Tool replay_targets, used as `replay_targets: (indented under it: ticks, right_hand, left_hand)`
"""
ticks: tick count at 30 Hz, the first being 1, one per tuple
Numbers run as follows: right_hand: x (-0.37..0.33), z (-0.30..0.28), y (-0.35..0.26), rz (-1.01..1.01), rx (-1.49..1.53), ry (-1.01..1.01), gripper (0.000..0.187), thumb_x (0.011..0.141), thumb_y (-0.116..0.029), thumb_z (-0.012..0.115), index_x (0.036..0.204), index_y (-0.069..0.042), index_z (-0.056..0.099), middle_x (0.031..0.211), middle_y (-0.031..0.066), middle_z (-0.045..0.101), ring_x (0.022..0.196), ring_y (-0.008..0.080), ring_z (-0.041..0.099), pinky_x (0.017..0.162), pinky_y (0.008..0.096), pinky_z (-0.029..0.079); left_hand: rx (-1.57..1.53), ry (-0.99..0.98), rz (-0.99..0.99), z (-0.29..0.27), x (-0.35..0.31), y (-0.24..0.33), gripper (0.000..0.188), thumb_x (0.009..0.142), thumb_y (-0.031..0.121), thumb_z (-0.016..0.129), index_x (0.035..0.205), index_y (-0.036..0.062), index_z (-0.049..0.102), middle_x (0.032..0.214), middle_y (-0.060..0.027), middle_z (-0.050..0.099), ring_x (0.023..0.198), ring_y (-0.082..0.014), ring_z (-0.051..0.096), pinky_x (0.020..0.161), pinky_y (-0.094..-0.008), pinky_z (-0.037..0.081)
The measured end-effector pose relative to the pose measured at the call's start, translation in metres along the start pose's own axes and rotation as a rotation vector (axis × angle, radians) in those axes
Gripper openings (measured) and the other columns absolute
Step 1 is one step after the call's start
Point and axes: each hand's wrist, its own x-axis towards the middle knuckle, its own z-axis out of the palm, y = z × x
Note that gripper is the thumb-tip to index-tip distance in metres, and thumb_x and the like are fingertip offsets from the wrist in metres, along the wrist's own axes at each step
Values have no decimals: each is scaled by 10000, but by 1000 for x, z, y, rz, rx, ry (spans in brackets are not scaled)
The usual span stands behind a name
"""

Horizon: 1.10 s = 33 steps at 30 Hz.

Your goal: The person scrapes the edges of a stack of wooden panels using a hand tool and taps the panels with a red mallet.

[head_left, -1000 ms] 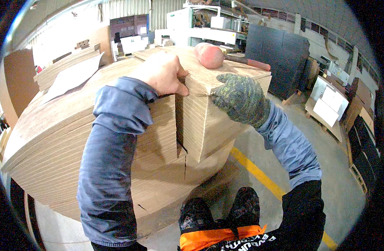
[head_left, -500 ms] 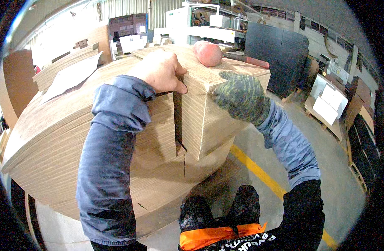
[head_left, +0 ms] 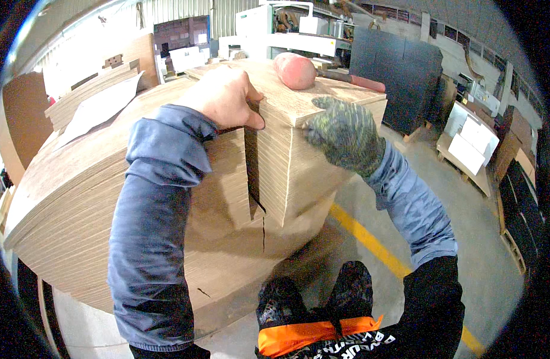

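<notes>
My bare left hand [head_left: 224, 99] rests on top of a tall stack of thin wood veneer sheets [head_left: 299, 167], fingers curled over the near edge of the top sheets. My right hand [head_left: 344, 134], in a green mottled glove, presses against the stack's front corner with its thumb on the top sheet. Both sleeves are blue. A pink rounded object [head_left: 295, 70] lies on top of the stack, beyond my hands.
A wider, lower stack of veneer [head_left: 77, 197] spreads to the left, with a loose pale sheet [head_left: 98, 107] on it. A yellow floor line [head_left: 371, 242] runs to the right. Dark panels [head_left: 400, 78] and white boxes on a pallet [head_left: 466, 146] stand at the back right.
Both hands stay on the stack's near corner. My right hand has slid slightly down and right along the front edge.
</notes>
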Motion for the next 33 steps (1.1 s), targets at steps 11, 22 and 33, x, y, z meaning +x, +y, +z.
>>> replay_targets:
  ticks: [11,22,33]
  right_hand:
    - [-13,-8,-20,-94,-313,89,368,787,-100,518,1142,-166,585,966,98,599,843,289,597,655,397,501]
    - [2,-50,-40,-140,-369,31,432,726,-123,561,1157,-92,568,794,94,558,701,263,566,560,377,512]
    - [-25,-24,-72,-270,-412,-204,341,793,-164,515,1114,-66,577,730,117,557,573,249,547,491,372,475]
  left_hand:
    - [-27,106,135,14,6,-16,449,576,321,772,931,56,697,781,-178,657,732,-307,644,712,-352,513]
    - [-47,116,93,15,4,-13,417,576,325,778,895,67,703,768,-171,660,732,-312,647,716,-364,516]
    - [-14,43,122,10,5,-16,444,612,324,757,962,59,689,804,-181,661,728,-309,645,711,-347,512]
